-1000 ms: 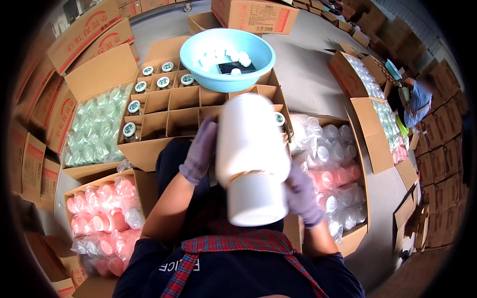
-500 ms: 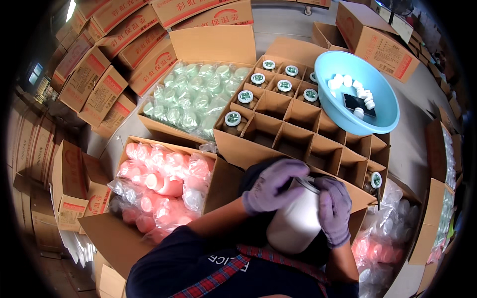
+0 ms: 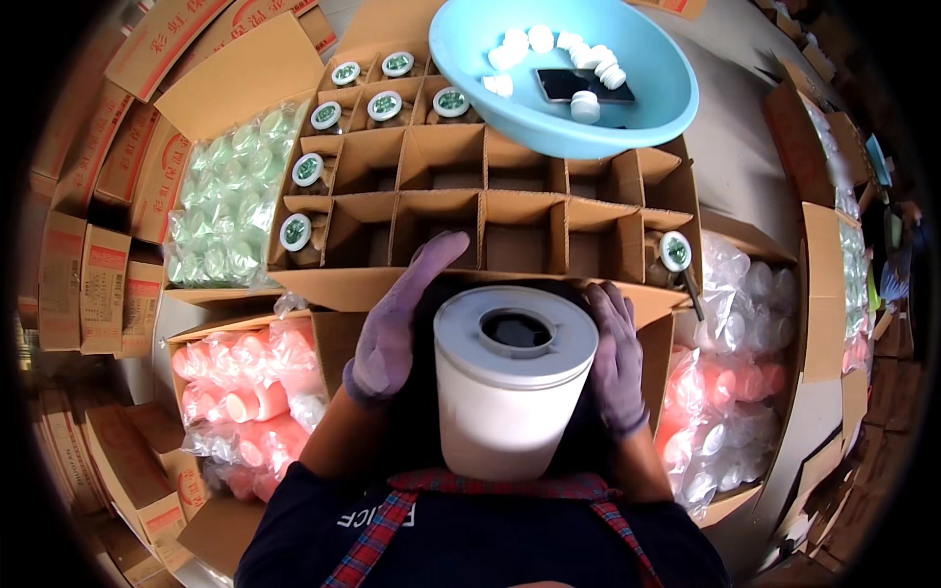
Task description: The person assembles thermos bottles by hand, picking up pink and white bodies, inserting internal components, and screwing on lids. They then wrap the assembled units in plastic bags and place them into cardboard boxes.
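A white canister (image 3: 505,416) stands upright in front of my body, its grey lid (image 3: 461,338) facing up with a round dark opening in the middle. On its left my left hand (image 3: 392,333), in a pale purple glove, is held apart from it, fingers stretched out toward the divided carton (image 3: 456,282). My right hand (image 3: 616,358), gloved alike, is open along the canister's right side; whether it touches is unclear. Several jars with white-rimmed green lids (image 3: 308,169) sit in the carton's far and left compartments, and one jar (image 3: 674,252) is at the near right.
A light blue basin (image 3: 676,103) with white caps (image 3: 585,106) and a dark phone (image 3: 554,86) rests over the carton's far right. Bagged green jars (image 3: 227,201) are at left. Bagged pink bottles (image 3: 245,402) flank me, with stacked cartons (image 3: 64,279) farther left.
The canister has gone from tilted between both hands to upright. My left hand has left it and opened out leftward; my right hand has flattened beside it. The whole view has shifted.
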The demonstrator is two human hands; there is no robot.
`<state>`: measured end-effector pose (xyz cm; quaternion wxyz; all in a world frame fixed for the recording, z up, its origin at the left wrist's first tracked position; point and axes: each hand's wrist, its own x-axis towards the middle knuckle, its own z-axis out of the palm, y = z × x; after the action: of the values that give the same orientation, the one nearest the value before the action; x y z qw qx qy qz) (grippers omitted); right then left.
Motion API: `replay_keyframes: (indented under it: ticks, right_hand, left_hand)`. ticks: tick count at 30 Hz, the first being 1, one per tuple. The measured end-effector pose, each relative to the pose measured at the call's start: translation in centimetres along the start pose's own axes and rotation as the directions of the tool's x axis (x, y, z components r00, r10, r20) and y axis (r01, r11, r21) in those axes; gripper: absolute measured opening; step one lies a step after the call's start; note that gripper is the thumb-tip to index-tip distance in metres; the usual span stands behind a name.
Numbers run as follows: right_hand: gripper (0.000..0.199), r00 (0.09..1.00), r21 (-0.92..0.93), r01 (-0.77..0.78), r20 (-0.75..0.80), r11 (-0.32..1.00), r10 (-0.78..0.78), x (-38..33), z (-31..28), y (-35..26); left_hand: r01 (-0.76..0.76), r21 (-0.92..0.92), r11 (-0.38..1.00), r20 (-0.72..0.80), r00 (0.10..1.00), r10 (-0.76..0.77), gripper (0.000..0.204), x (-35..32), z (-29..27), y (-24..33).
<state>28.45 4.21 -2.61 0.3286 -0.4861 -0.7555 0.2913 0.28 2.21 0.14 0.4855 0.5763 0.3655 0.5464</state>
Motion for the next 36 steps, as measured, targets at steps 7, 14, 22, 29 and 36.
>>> replay_keyframes:
  ticks: [7, 14, 22, 29, 36]
  right_hand:
    - [0.085, 0.991, 0.343, 0.129, -0.007, 0.931, -0.134, 0.1, -0.4, -1.3]
    - [0.053, 0.971, 0.716, -0.214, 0.229, 0.664, 0.066, 12.1, -0.8, -5.4]
    - [0.043, 0.974, 0.363, -0.081, 0.226, 0.928, -0.003, 13.1, -1.0, -7.3]
    - [0.069, 0.964, 0.246, 0.06, 0.236, 0.968, -0.119, 13.1, -1.2, -8.4]
    - [0.086, 0.962, 0.329, -0.053, 0.271, 0.943, -0.04, 13.5, 1.4, -7.2]
  left_hand:
    - [0.037, 0.076, 0.996, 0.041, 0.998, -0.04, 0.102, -0.7, 0.7, 0.8]
    - [0.258, -0.277, 0.926, -0.025, 0.961, -0.276, 0.055, 4.4, 0.9, 2.8]
    - [-0.021, -0.18, 0.983, -0.304, 0.952, -0.035, 0.063, 4.4, 2.5, 2.7]
    - [-0.032, -0.224, 0.974, -0.368, 0.928, -0.054, 0.062, 4.5, 2.4, 1.9]
    - [-0.096, -0.163, 0.982, -0.375, 0.927, 0.028, 0.065, 4.5, 2.2, 1.5]
